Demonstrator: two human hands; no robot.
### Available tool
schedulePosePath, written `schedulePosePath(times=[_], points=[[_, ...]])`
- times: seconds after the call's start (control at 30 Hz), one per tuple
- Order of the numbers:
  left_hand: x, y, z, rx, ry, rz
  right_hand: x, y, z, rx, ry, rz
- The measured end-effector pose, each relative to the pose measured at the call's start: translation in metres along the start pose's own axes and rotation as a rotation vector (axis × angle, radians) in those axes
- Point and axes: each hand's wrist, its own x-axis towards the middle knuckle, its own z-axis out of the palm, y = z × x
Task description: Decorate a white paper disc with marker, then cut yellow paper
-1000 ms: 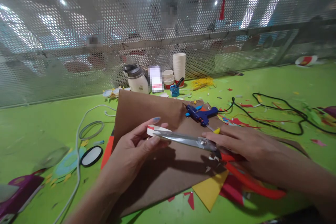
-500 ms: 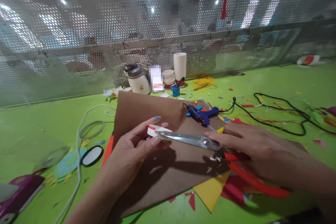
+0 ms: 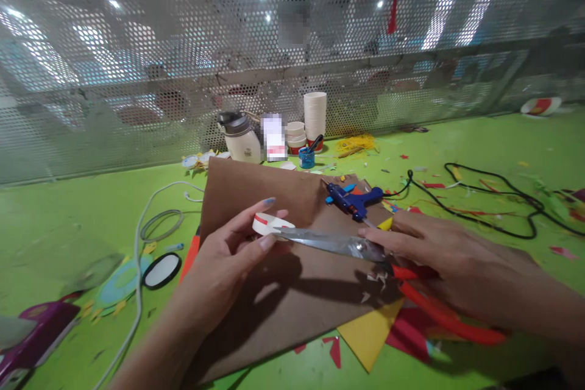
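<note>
My left hand [image 3: 233, 250] pinches a small curved piece of white paper cup [image 3: 269, 223] with a red band, between the thumb and fingers. In my right hand [image 3: 443, 268] are scissors [image 3: 333, 242] with red handles. Their blades point left, and the tips meet the near edge of the paper cup piece beside my left thumb. Both hands are above a brown cardboard sheet [image 3: 274, 311]. A blue glue gun [image 3: 354, 200] lies on the sheet behind the blades. White paper scraps [image 3: 377, 280] lie below the scissors.
At the back stand a white jug [image 3: 241, 141], stacked paper cups [image 3: 315, 116] and a small blue jar [image 3: 306, 158]. A black cord [image 3: 479, 228] loops at right; a white cable [image 3: 137, 268] runs at left. Colored paper [image 3: 370, 338] and a purple tool [image 3: 39, 341] lie near the front.
The paper cup piece has shifted slightly left in my left hand and shows more of its inside. The scissors' blades still meet it. The view has moved a little.
</note>
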Motion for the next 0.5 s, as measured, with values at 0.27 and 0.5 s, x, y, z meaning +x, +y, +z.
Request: schedulePosePath(times=[0.27,0.5], points=[[-0.0005,-0.0031,-0.0035,0.040,-0.048,-0.023,-0.0022,-0.0003,-0.0005,-0.012,0.009,0.011],[0.0005,-0.0010,-0.0033,0.064,-0.095,-0.038,-0.0035,0.0035,-0.0016,-0.014,0.028,-0.009]])
